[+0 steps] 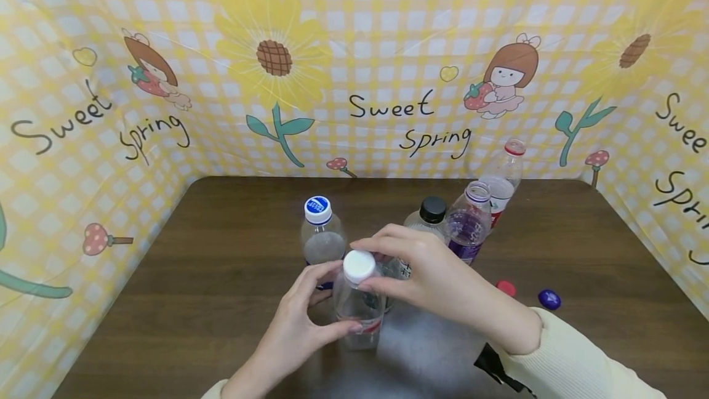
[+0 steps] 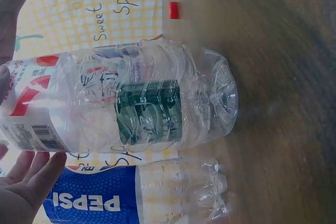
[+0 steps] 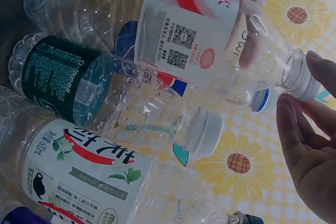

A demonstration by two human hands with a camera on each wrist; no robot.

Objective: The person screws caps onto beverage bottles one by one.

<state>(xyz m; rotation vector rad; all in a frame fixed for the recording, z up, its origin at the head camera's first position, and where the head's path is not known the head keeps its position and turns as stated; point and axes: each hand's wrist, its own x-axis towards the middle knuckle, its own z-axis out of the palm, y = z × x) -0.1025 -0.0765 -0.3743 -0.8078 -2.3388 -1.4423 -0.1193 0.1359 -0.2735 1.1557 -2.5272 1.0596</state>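
A clear plastic bottle (image 1: 358, 306) with a white, red-marked label stands upright near the middle of the table in the head view. My left hand (image 1: 299, 319) grips it at the side, thumb in front and fingers behind. My right hand (image 1: 423, 263) pinches the white cap (image 1: 359, 266) on its neck between thumb and fingers. The right wrist view shows this bottle's label (image 3: 184, 35) with two square codes. Beside it there stands a green-labelled bottle (image 3: 63, 80) with its own white cap (image 3: 205, 134). In the head view my hands and the front bottle mostly cover that one.
A Pepsi bottle (image 1: 324, 242) with a blue-and-white cap stands behind at left. To the right are a black-capped bottle (image 1: 431, 214), an uncapped purple-labelled bottle (image 1: 468, 226) and an uncapped red-ringed bottle (image 1: 503, 177). A red cap (image 1: 506, 288) and a blue cap (image 1: 549, 299) lie at right.
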